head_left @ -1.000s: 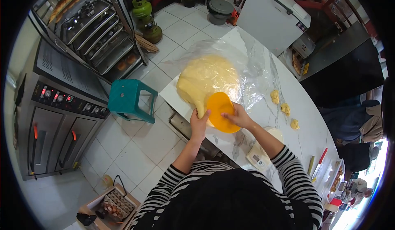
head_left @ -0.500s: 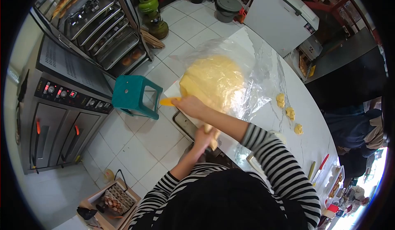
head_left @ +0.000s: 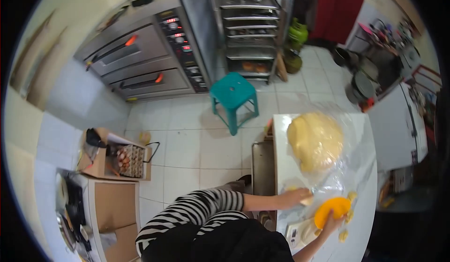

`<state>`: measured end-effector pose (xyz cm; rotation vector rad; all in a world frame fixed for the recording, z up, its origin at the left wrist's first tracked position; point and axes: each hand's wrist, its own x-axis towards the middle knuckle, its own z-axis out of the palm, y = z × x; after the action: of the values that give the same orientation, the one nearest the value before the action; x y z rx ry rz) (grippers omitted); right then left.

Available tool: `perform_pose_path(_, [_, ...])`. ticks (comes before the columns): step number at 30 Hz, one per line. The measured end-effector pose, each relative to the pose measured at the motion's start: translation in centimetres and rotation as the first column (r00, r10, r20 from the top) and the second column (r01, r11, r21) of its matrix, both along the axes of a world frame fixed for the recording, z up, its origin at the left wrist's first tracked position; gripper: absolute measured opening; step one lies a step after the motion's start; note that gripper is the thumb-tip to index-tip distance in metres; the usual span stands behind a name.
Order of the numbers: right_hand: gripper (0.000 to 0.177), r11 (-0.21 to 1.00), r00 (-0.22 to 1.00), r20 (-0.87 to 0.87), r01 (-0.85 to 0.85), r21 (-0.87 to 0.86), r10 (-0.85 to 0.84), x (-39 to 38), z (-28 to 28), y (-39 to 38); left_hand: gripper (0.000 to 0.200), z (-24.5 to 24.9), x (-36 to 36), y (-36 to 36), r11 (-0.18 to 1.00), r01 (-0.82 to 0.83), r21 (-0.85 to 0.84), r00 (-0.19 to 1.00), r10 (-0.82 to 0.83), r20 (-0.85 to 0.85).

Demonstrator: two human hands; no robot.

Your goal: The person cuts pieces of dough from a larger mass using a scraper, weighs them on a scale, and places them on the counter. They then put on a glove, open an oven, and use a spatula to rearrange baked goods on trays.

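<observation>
A large mound of yellow dough (head_left: 316,140) sits under clear plastic wrap (head_left: 335,177) on the marble-patterned table (head_left: 363,168). Nearer to me, my left hand (head_left: 291,199) is closed around a small piece of dough (head_left: 307,199). An orange dough scraper (head_left: 333,209) is gripped in my right hand (head_left: 331,223), over the table to the right of my left hand. Small lumps of dough (head_left: 343,235) lie close to the scraper. Beside my right wrist is a kitchen scale (head_left: 293,237) with a pale round container (head_left: 309,233) on it.
A green plastic stool (head_left: 233,91) stands on the tiled floor beyond the table. A metal tray (head_left: 263,168) sits low along the table's left edge. Further off are a deck oven (head_left: 140,60), a tray rack (head_left: 248,27) and a white chest freezer (head_left: 396,126). At left, a box holds eggs (head_left: 124,161).
My view has turned left. Both hands have moved from the dough mound's edge toward the scale, the left with a dough piece, the right with the scraper.
</observation>
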<state>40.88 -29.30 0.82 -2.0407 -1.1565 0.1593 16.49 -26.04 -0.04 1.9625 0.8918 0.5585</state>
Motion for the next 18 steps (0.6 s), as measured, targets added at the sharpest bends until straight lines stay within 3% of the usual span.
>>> perform_pose_path(1, [0.063,1.0,0.999,-0.016,-0.029,0.01,0.029,-1.1,0.3,0.6,0.051,-0.6,0.5,0.2,1.0,-0.029,0.01,0.999,0.029,-0.016])
perform_pose_path(3, [0.064,0.94,0.987,0.069,0.158,-0.301,-0.144,-3.5,2.9,1.4,0.05,-1.7,1.1,1.1,0.962,0.151,0.227,0.926,-0.058,-0.372])
perform_pose_path(6, [0.062,0.905,0.97,0.202,0.205,-0.373,-0.137,-5.6,3.7,2.6,0.041,6.1,-3.8,0.1,0.889,0.17,0.425,0.865,0.071,-0.496])
perform_pose_path(7, [0.062,0.914,0.972,0.202,0.189,-0.36,-0.121,-5.7,3.5,2.8,0.042,5.9,-5.2,0.0,0.856,-0.001,0.516,0.946,0.168,-0.277])
perform_pose_path(8, [0.061,0.858,0.933,0.331,0.283,-0.429,-0.142,-5.3,2.9,3.0,0.042,5.7,-7.0,0.3,0.846,-0.018,0.533,0.943,0.192,-0.274])
perform_pose_path(9, [0.061,0.793,0.878,0.455,0.382,-0.475,-0.15,-4.9,2.1,3.5,0.04,6.2,-9.5,0.5,0.851,-0.149,0.504,0.959,0.248,-0.135])
perform_pose_path(10, [0.059,0.802,0.833,0.52,0.437,-0.406,-0.191,-3.8,0.8,3.8,0.038,6.7,-12.5,0.7,0.844,-0.273,0.461,0.952,0.306,0.005])
perform_pose_path(12, [0.057,0.827,0.795,0.563,0.463,-0.319,-0.228,-5.6,1.1,6.4,0.04,6.8,-20.6,0.6,0.692,-0.503,0.519,0.842,0.527,0.114])
perform_pose_path(15, [0.063,0.968,0.819,0.518,0.235,0.094,-0.249,-13.9,7.3,8.5,0.04,6.7,-35.5,-2.1,0.446,-0.746,0.495,0.563,0.819,0.11])
perform_pose_path(17, [0.052,0.979,0.825,0.532,0.127,0.157,-0.192,-18.6,6.7,13.7,0.037,6.9,-45.6,-5.1,0.241,-0.812,0.532,0.327,0.942,0.072])
perform_pose_path(18, [0.052,0.937,0.817,0.562,-0.085,0.338,-0.128,-21.9,6.4,16.6,0.035,7.4,-50.4,-6.7,0.127,-0.807,0.576,0.203,0.977,0.069])
